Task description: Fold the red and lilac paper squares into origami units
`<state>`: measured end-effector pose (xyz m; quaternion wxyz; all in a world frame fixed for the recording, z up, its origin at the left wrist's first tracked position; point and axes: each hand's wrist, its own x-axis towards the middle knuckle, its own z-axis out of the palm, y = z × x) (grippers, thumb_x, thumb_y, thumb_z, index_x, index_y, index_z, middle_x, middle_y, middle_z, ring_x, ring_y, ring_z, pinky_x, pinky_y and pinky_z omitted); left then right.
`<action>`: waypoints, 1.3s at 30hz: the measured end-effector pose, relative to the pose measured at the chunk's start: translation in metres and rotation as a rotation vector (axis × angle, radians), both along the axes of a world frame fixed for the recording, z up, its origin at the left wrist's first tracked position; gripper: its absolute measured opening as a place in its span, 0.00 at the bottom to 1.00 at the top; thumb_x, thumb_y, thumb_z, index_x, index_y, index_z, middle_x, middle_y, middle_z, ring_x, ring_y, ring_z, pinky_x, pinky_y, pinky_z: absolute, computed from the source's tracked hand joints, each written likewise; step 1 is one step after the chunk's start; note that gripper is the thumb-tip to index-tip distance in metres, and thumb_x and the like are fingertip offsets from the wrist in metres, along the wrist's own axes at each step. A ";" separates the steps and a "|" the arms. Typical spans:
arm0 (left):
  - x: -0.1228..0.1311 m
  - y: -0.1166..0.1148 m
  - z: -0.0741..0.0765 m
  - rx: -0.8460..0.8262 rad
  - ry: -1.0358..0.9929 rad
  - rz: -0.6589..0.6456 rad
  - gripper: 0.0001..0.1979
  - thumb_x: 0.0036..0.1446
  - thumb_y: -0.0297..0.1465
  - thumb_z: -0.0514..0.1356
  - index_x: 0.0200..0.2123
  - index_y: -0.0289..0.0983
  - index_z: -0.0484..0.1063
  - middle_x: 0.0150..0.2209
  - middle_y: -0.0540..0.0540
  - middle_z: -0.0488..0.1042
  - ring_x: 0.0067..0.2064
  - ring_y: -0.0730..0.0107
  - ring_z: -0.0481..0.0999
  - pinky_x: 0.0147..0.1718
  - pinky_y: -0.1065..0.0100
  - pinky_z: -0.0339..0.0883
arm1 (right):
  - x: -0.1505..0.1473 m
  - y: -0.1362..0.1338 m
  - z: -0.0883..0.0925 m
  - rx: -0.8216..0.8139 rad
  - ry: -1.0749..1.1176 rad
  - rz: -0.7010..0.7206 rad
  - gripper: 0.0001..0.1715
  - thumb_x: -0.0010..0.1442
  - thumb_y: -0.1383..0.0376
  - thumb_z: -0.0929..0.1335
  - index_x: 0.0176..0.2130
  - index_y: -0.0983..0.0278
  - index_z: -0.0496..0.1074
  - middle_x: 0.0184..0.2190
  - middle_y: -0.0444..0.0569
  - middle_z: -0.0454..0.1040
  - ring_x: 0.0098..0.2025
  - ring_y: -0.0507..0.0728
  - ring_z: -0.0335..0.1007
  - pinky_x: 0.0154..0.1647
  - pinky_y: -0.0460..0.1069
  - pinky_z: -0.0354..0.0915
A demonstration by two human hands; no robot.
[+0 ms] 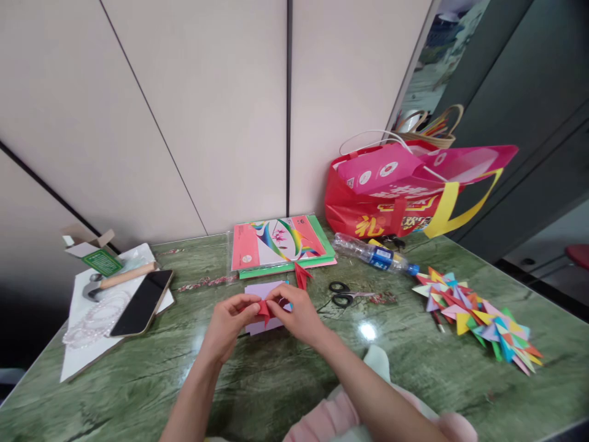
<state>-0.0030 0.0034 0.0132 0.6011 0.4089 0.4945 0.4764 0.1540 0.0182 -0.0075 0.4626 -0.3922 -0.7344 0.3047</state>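
Observation:
Between my two hands is a small piece of folded red paper [264, 310]. My left hand [234, 316] pinches its left side with thumb and fingers. On the other side, my right hand [293, 308] pinches the paper's right part, its fingertips partly covering it. Beneath the hands lie lilac paper sheets [256, 290], with a bit of blue showing at their right edge. Just beyond my right hand rests another folded red paper piece [302, 276], pointed in shape. Black-handled scissors [346, 294] lie to the right of the hands.
Behind stands a stack of coloured paper packs [280, 242]. At right are a plastic bottle [377, 255], a red gift bag [381, 205] and many-coloured folded-paper stars [478, 316]. Leftward lie a phone [142, 304], a hammer [122, 279], a small green box [102, 261] and clear beads [99, 319].

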 end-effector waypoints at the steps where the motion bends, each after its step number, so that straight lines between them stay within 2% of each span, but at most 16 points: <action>1: -0.001 0.000 -0.001 0.010 0.020 -0.007 0.10 0.37 0.31 0.68 0.27 0.34 0.76 0.25 0.48 0.77 0.27 0.72 0.73 0.30 0.70 0.67 | 0.000 0.000 0.001 -0.001 0.008 0.007 0.06 0.55 0.68 0.64 0.28 0.64 0.70 0.25 0.45 0.71 0.28 0.51 0.66 0.29 0.45 0.62; 8: -0.005 0.002 -0.004 0.089 0.092 -0.008 0.07 0.37 0.30 0.67 0.25 0.35 0.78 0.25 0.47 0.78 0.27 0.72 0.72 0.29 0.73 0.66 | 0.002 0.000 0.007 0.004 0.099 0.063 0.04 0.53 0.67 0.66 0.29 0.64 0.73 0.27 0.46 0.73 0.31 0.52 0.68 0.30 0.45 0.63; 15: -0.005 0.002 -0.001 0.176 0.191 -0.011 0.05 0.37 0.28 0.66 0.24 0.36 0.78 0.26 0.46 0.79 0.29 0.67 0.74 0.32 0.69 0.67 | 0.003 -0.001 0.007 0.054 0.116 0.073 0.05 0.54 0.66 0.66 0.28 0.63 0.72 0.27 0.47 0.73 0.31 0.52 0.68 0.33 0.47 0.64; 20: -0.004 0.001 0.002 0.206 0.230 -0.014 0.03 0.37 0.28 0.66 0.22 0.37 0.78 0.27 0.45 0.79 0.30 0.64 0.75 0.33 0.67 0.68 | 0.003 -0.002 0.007 0.072 0.129 0.073 0.04 0.53 0.67 0.67 0.28 0.63 0.72 0.26 0.47 0.72 0.30 0.52 0.68 0.31 0.47 0.64; 28: -0.006 0.000 0.001 0.216 0.218 -0.021 0.03 0.38 0.28 0.66 0.22 0.37 0.78 0.27 0.44 0.79 0.32 0.63 0.76 0.35 0.66 0.68 | 0.004 -0.002 0.009 0.070 0.158 0.120 0.04 0.52 0.66 0.67 0.29 0.63 0.73 0.27 0.47 0.73 0.31 0.53 0.69 0.34 0.47 0.65; 39: -0.002 0.000 0.002 0.208 0.210 -0.039 0.04 0.38 0.29 0.66 0.22 0.37 0.78 0.27 0.44 0.79 0.31 0.63 0.76 0.34 0.66 0.68 | 0.002 -0.005 0.011 0.114 0.114 0.049 0.04 0.50 0.69 0.66 0.26 0.63 0.71 0.25 0.46 0.72 0.29 0.52 0.68 0.31 0.47 0.64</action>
